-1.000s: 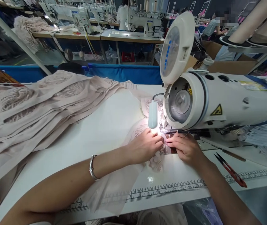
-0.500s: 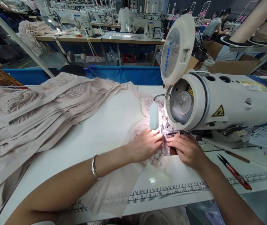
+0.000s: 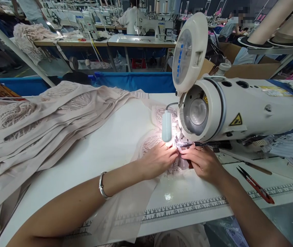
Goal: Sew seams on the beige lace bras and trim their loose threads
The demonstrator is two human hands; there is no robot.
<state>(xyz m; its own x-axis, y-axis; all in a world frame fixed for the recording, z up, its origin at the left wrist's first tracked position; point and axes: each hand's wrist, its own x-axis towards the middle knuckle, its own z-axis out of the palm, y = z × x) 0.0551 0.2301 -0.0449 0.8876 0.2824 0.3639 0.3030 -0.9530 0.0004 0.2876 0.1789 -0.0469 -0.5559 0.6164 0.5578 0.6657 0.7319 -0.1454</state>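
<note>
Pale pink lace fabric (image 3: 150, 144), netted and sheer, lies at centre frame beside the rounded white sewing machine (image 3: 252, 103), partly lost under fingers and glare from the smooth lamp (image 3: 166, 127). The left hand (image 3: 158, 161) bunches over it, thumb hidden, so I cannot tell whether that grip pinches; the right hand (image 3: 204, 163) has a narrow grip on the fabric's edge. Soft folded cloth (image 3: 59, 137), cut off at frame left, drapes the glossy bench (image 3: 110, 147).
</note>
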